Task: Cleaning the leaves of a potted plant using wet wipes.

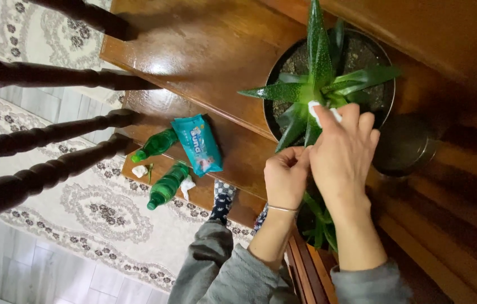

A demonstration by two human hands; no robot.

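Head view: right hand (342, 152) pinching a white wipe (318, 111) against a leaf of the spiky plant (320, 84) in the dark pot (387, 107), apparently for cleaning. Left hand (286, 177) just beside, fingers closed on the same leaf, seemingly steadying it. Both forearms reaching up from grey sleeves (233, 270). Well apart on the wooden step (204, 50): wipe packet (197, 143), two green bottles (166, 184).

Indoor light, moderately dim, warm cast. Broad glare patch on the polished wooden stair tread (193, 50) toward 11 o'clock. Deep shadow at 3 to 5 o'clock along the wood. Focus soft overall; hands slightly blurred. Balusters (41, 135) at 9 o'clock dark, underexposed.
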